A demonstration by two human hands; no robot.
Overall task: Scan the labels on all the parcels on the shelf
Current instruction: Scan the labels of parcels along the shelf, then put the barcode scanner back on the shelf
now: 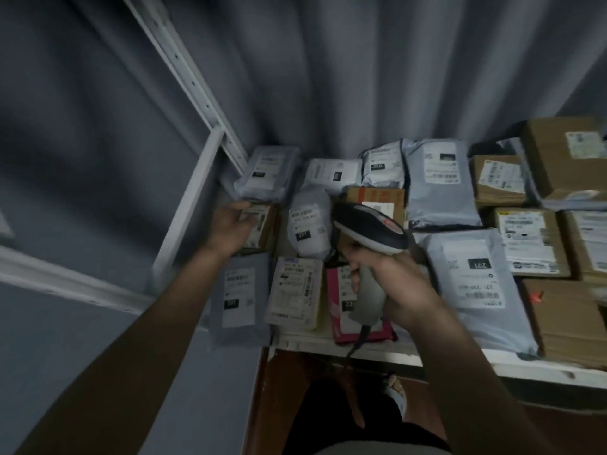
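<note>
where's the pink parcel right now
In the head view the pink parcel lies at the shelf's front edge, partly hidden behind the scanner held in the right hand, just right of a small labelled box.

Matt cardboard boxes (563,157), glossy plastic mailers (440,185), white-painted metal shelf (377,351).

We take this for a parcel storeroom or courier pickup point: a white metal shelf (377,351) is packed edge to edge with grey mailer bags (440,185) and brown cardboard boxes (565,320), each bearing a printed shipping label with barcodes. Behind the shelf we see a grey curtain (328,77), and at the shelf's left end a white slotted upright (184,70) of the racking. Over the shelf's front row a corded handheld barcode scanner (371,234) is held.
</note>
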